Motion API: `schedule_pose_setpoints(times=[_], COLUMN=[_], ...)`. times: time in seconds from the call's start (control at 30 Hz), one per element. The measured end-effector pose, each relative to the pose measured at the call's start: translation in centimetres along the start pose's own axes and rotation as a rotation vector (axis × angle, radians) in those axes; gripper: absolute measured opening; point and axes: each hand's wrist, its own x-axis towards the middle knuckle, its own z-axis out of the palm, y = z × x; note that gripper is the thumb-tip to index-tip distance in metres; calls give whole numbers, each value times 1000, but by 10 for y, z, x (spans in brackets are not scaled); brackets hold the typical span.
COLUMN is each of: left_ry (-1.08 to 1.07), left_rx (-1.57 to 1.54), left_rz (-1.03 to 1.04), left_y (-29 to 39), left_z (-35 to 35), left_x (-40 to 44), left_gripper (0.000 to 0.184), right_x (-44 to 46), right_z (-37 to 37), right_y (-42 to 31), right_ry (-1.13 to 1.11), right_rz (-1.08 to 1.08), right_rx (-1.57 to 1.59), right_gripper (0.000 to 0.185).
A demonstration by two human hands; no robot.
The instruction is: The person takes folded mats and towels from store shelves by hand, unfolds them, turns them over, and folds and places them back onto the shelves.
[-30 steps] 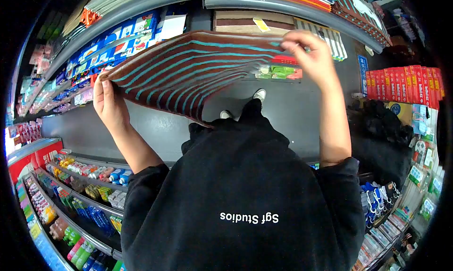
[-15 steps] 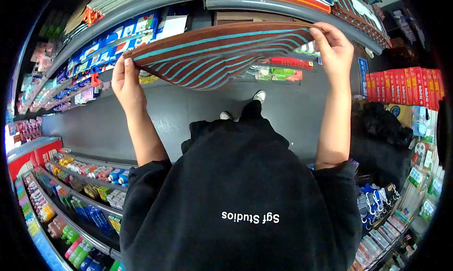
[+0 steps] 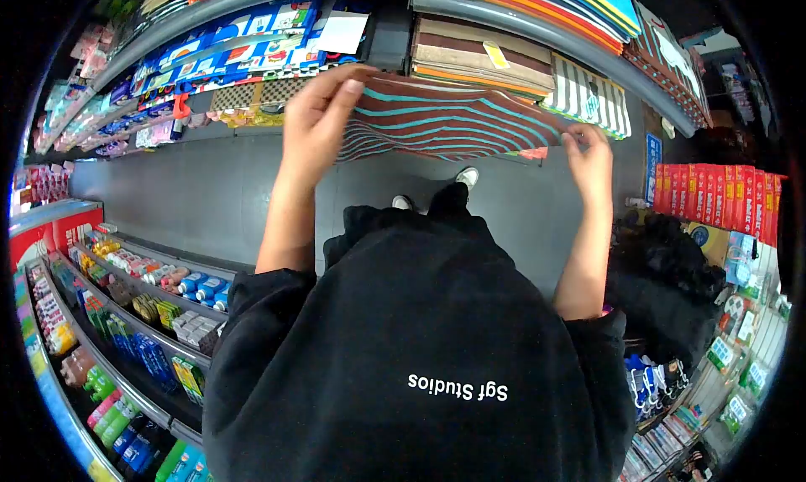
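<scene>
A brown cloth (image 3: 445, 123) with turquoise stripes hangs between my two hands, sagging in folds above the floor. My left hand (image 3: 312, 128) is closed on its left end, thumb laid along the edge. At the opposite end, my right hand (image 3: 591, 165) pinches a corner between thumb and fingers. Just behind the cloth, a stack of folded brown and beige textiles (image 3: 470, 52) sits on the shelf. Beside that stack lies a grey-and-white striped folded cloth (image 3: 588, 96). The cloth's underside is hidden.
An upper shelf (image 3: 512, 10) with colourful folded textiles runs along the far side. Blue patterned packages (image 3: 243, 49) fill the shelf at left. Red boxes (image 3: 714, 198) stand at right. Shelves of bottles (image 3: 201, 287) lie behind me at lower left. Grey floor (image 3: 210, 188) shows in between.
My left hand has moved right and my right hand has lowered, so the cloth spans a shorter width. More of the shelf's folded stacks now shows behind it.
</scene>
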Motion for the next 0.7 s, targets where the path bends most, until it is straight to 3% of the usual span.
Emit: schedule_pose_setpoints(times=[0.03,0.07,0.1,0.2,0.23,0.3,0.37,0.57,0.6,0.7], left_ry=[-55,-100,-106,-263,-337,-397,-447,-468,-497,-466], left_rx=[7,77,153,205,90,67,50,69,-2,-145], left_rz=[-2,40,92,76,-46,-115,-181,-76,-195,-144], left_y=[-5,-16,-15,-20,-24,-26,-28,-33,-36,-52], left_z=[5,9,18,37,41,47,50,47,47,52], left_x=[1,0,-2,-4,-6,-10,-14,-24,-26,-31], left_gripper=[23,22,21,30,32,30,29,24,23,23], right_x=[-3,-6,-9,-16,-15,-14,-17,-20,-21,-23], right_z=[5,13,16,30,33,46,61,58,57,58], right_y=[-1,-1,-23,-64,-78,-93,-102,-117,-119,-116], right_ry=[-11,43,-42,-240,-269,-330,-360,-424,-397,-388], right_rz=[39,-69,25,-133,-291,-391,-369,-330,-339,-340], right_rx=[-46,-57,189,434,387,449,495,550,562,503], right_gripper=[23,37,45,50,48,42,38,24,21,17])
